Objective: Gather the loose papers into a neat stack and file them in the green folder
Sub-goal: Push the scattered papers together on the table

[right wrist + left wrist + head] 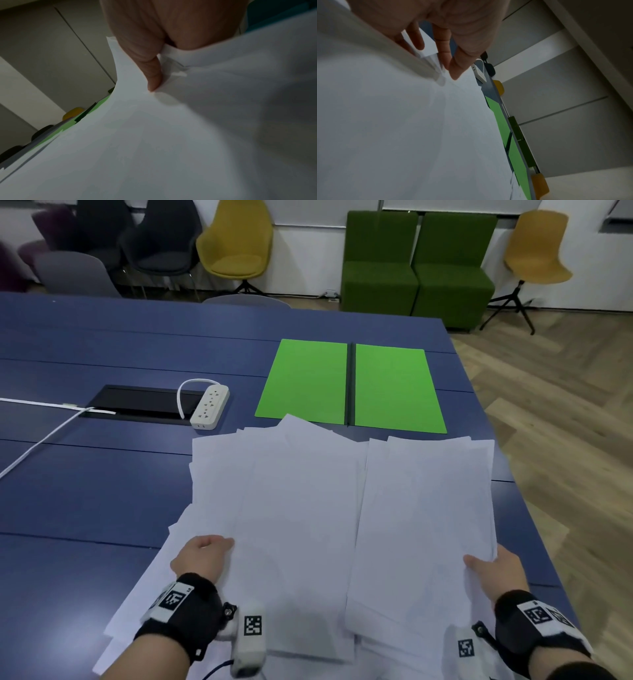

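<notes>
Both hands grip loose white papers at their near edge, on a blue table.

The left hand (pixel 202 556) curls onto the left sheaf's edge; the right hand (pixel 496 571) pinches the right sheaf, thumb on top. The plain white papers (pixel 308 508) run lengthwise away, fanned unevenly. Beyond them the green folder (pixel 308 381) lies open flat, spine pointing away.
</notes>
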